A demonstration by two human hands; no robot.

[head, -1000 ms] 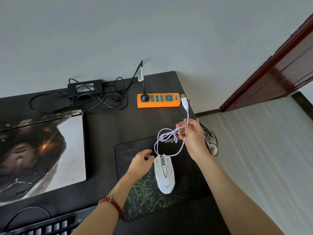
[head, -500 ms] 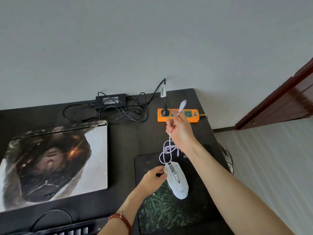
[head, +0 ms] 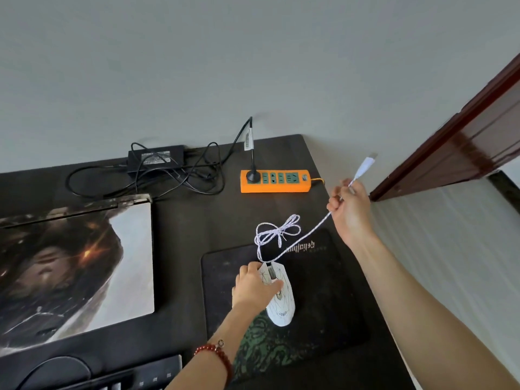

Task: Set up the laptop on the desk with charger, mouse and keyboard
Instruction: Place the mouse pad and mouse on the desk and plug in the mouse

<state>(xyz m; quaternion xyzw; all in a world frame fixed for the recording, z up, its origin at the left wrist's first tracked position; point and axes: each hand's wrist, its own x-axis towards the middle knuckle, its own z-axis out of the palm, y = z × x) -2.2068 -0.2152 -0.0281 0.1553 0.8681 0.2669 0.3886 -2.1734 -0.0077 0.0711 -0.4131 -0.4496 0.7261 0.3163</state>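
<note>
- The white mouse (head: pixel 280 301) is placed on the dark mouse pad (head: pixel 323 299), which lies on the right part of the black desk (head: pixel 180 243).
- The left hand (head: pixel 254 287) is laid on the left side of the mouse, with the fingers bent over its front part, so the mouse is held against the pad.
- The right hand (head: pixel 349 208) is raised above the right edge of the desk and is closed around the white braided cable (head: pixel 298 242) of the mouse.
- The USB plug (head: pixel 365 166) is seen above the right hand, pointing up and to the right, free in the air.
- From the right hand, the cable is stretched down to the front of the mouse; one part of it is tied in a small bundle (head: pixel 277 230) that lies just beyond the pad.
- The two hands are well apart.
- The closed laptop (head: pixel 70 266), with a printed picture on its lid, lies on the left part of the desk.
- The black charger brick (head: pixel 156 159) with its loose cables (head: pixel 180 181) is placed at the back edge, near the wall.
- An orange power strip (head: pixel 275 181) lies to the right of the charger, with one black plug (head: pixel 252 175) inserted at its left end.
- A part of the black keyboard (head: pixel 135 378) is visible at the bottom edge, near the left forearm.
- A red bead bracelet (head: pixel 216 354) is worn on the left wrist.
</note>
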